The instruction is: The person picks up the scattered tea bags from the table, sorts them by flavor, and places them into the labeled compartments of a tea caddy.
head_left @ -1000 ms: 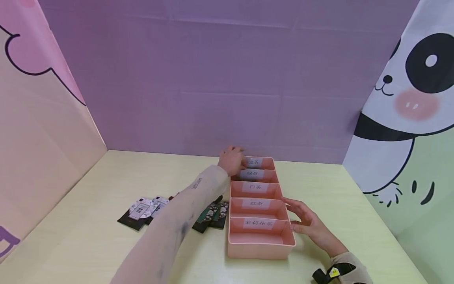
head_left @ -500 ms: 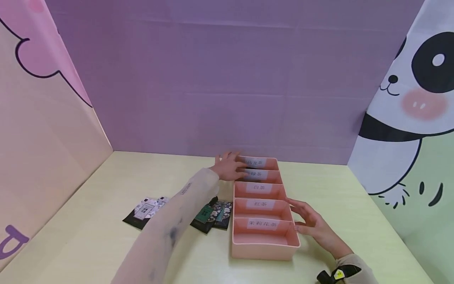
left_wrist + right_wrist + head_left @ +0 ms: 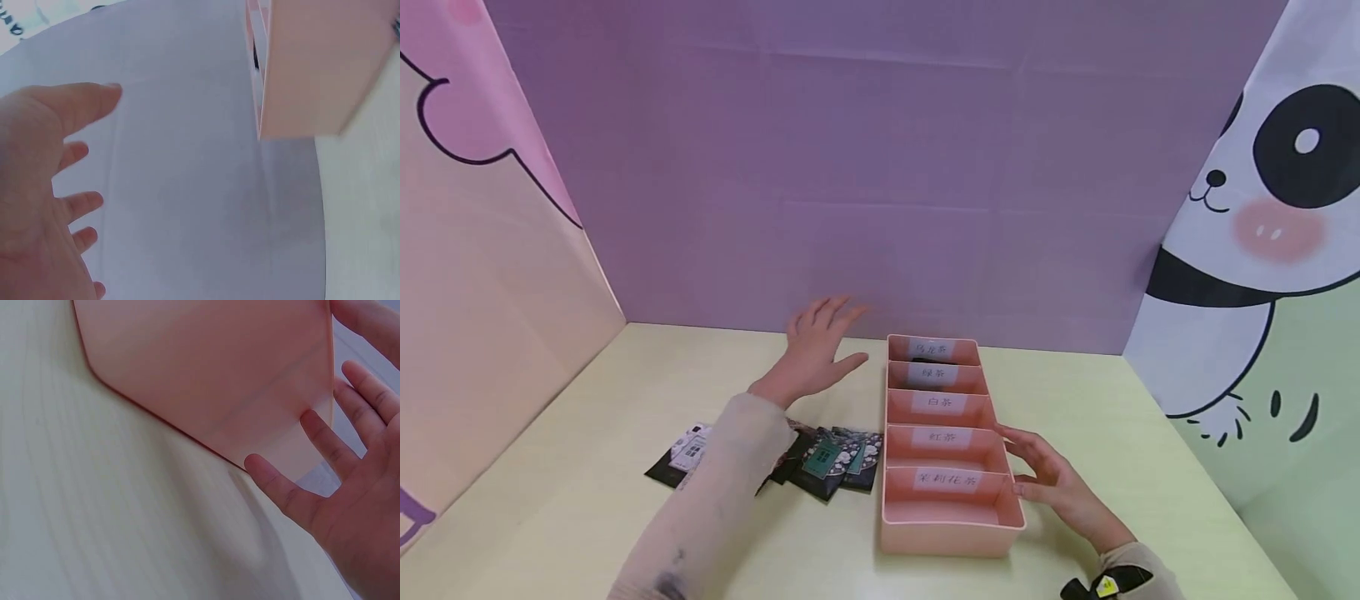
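Note:
A long pink divided box (image 3: 951,540) stands on the table with several compartments in a row. Each compartment bears a white label with Chinese tea names. Dark edges show inside the two rearmost compartments. My left hand (image 3: 812,354), fingers spread and holding nothing, hovers to the left of the box's far end; the left wrist view shows the box's outer wall (image 3: 325,69) apart from it. Against the box's right side, my right hand (image 3: 1048,479) rests with loosely extended fingers. In the right wrist view its fingertips (image 3: 312,419) lie at the pink wall.
Black tea sachets with green labels and floral print (image 3: 826,463) lie overlapping just left of the box. Farther left is a sachet with a white label (image 3: 688,450), partly covered by the left sleeve (image 3: 715,483). A purple backdrop (image 3: 880,167) rises behind the table.
My left hand has drawn back leftward from the box's rear compartments, its fingers spreading. The right hand keeps its place at the box's right side.

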{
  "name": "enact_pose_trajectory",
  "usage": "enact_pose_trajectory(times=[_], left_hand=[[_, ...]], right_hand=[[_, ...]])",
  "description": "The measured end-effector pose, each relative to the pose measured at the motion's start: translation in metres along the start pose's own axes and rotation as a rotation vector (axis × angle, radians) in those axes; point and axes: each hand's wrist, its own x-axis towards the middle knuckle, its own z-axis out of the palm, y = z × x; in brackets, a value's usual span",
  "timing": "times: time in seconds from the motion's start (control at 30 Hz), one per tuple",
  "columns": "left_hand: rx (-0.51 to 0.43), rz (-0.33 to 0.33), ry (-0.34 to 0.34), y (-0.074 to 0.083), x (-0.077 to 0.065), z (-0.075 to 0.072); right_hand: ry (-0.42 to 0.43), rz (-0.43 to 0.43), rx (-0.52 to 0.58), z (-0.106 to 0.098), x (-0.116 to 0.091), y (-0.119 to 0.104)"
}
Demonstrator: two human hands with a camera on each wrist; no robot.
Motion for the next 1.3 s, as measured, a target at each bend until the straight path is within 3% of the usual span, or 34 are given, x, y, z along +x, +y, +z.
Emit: enact_pose_trajectory(times=[0.2, 0.37, 0.53, 0.67, 0.8, 0.9, 1.1, 1.3], left_hand=[[0.025, -0.084, 0.083, -0.025, -0.057, -0.006], [0.077, -0.226, 0.086, -0.053, -0.088, -0.008], [0.051, -0.35, 0.034, -0.077, -0.104, -0.013], [0.015, -0.482, -0.079, -0.097, -0.118, -0.017], [-0.01, -0.609, -0.231, -0.109, -0.13, -0.022], [-0.024, -0.66, -0.308, -0.112, -0.132, -0.023], [-0.068, -0.719, -0.347, -0.116, -0.131, -0.023], [-0.111, -0.68, -0.376, -0.122, -0.128, -0.021]], right_hand=[[-0.013, -0.01, 0.007, 0.001, 0.001, 0.001], [-0.012, -0.011, -0.005, -0.002, 0.0, 0.001], [-0.002, -0.01, -0.01, -0.002, -0.001, 0.002], [0.001, 0.006, -0.005, -0.001, -0.001, 0.004], [0.001, 0.013, -0.015, -0.001, -0.002, 0.002], [0.002, 0.009, -0.019, -0.002, -0.001, 0.0], [-0.005, -0.002, -0.017, -0.003, 0.001, 0.0], [-0.009, -0.005, -0.001, -0.003, 0.0, 0.001]])
